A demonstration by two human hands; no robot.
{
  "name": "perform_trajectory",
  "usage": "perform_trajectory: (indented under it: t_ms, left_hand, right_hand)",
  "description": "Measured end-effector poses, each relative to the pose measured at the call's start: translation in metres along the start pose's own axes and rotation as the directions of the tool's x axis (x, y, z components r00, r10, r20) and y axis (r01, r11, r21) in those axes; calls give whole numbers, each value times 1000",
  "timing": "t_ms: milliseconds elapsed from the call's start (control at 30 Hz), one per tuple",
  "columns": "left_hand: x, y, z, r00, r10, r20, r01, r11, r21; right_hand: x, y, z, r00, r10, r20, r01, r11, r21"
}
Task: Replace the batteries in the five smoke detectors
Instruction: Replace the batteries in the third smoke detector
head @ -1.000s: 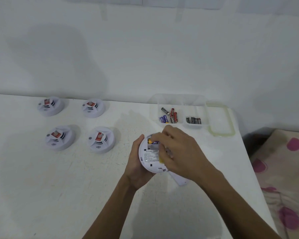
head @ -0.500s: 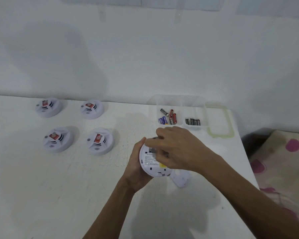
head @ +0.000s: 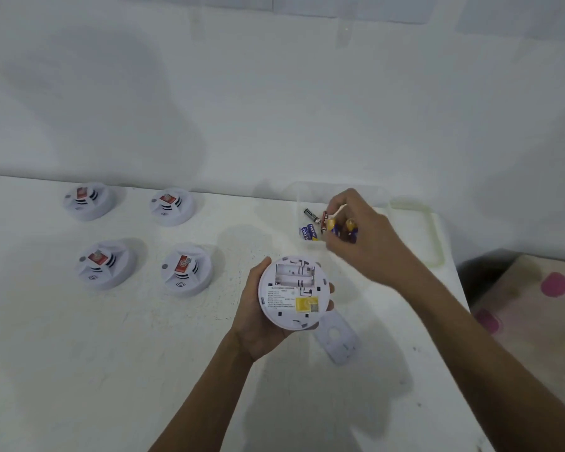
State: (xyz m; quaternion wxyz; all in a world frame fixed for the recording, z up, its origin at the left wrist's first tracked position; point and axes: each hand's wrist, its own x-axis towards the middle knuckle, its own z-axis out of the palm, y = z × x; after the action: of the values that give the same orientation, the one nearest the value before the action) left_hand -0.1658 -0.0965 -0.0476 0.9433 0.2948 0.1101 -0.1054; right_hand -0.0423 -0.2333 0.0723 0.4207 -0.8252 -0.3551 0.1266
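R hand now off detector, over clear plastic tray, pinching purple-yellow batts | round white smoke detector in L hand grip, bay now bare | old cells out; fresh ones next

Both forearms bare, no sleeves, watch or rings visible.

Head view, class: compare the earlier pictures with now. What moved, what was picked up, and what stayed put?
The right hand left the detector and moved up to the box, now gripping blue-and-yellow batteries. The detector's battery bay, filled a second ago, shows empty. The left hand still holds the detector; the four other detectors and the cover stayed put.
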Motion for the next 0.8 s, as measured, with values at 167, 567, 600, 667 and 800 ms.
perform_trajectory:
  t_ms: [167,567,600,667,800]
  left_hand:
    - [6,6,-6,991,-30,129,42,995,-91]
    - [14,17,-17,993,-33,115,50,988,-144]
    - [15,18,-19,993,-36,110,53,986,-155]
    - [16,17,-21,992,-45,122,63,987,-148]
    - [18,15,-28,985,-72,155,93,987,-132]
  right_hand:
    - [43,45,-26,935,346,73,-343,938,-61]
    - [90,129,-10,804,595,18,-521,717,-463]
    - [91,130,-8,807,590,15,-511,711,-483]
    - [94,129,-5,817,576,4,-479,683,-551]
    - [100,121,0,903,406,-137,-392,652,-649]
